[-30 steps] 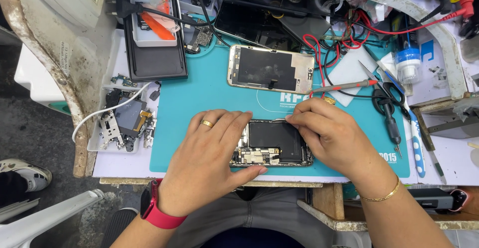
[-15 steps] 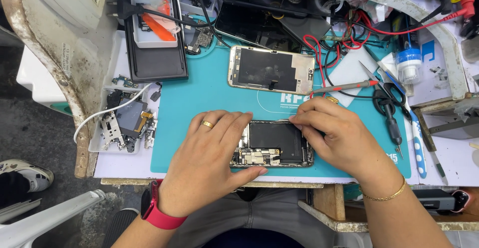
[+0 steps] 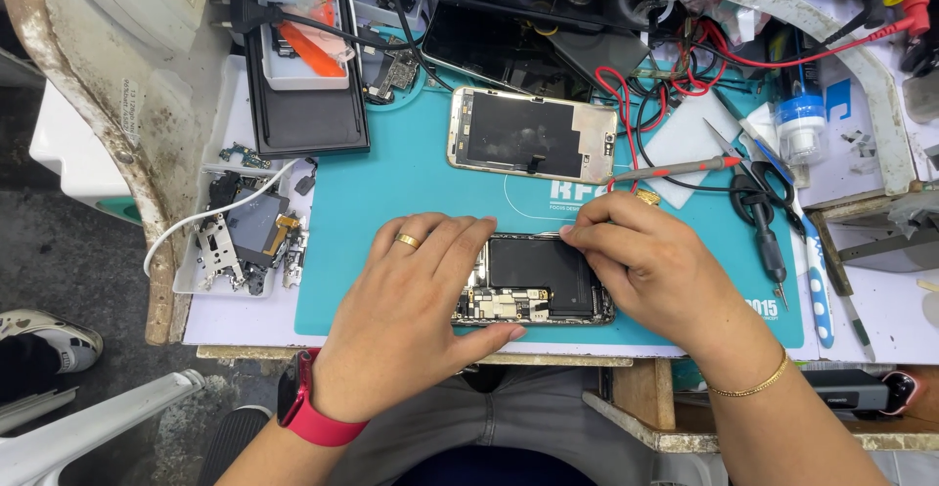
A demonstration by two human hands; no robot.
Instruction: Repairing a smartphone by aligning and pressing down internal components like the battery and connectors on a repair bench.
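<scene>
On the teal work mat [image 3: 391, 202], which is covering most of the bench, 2 phone parts are lying: a detached screen panel [image 3: 533, 136] face up toward the back, and an opened phone body [image 3: 536, 279] near the front edge, its battery and circuit board showing. Both hands are working on that opened body. The left hand [image 3: 411, 320], wearing a ring and a red wrist strap, is lying flat over the body's left end, fingers stretched nearly straight and thumb pressing along the lower edge, so it is pinning the phone rather than gripping it. The right hand [image 3: 655, 276] is curling its fingers together at the upper right edge of the body; whether something small is pinched between the fingertips I cannot tell. I judge this to be the inner-parts stage of a phone repair, and the next move is calling for a steady hold and fine fingertip work. Black scissors [image 3: 748, 193], a red probe [image 3: 675, 166] and a blue-handled tool [image 3: 817, 290] are waiting at the right.
</scene>
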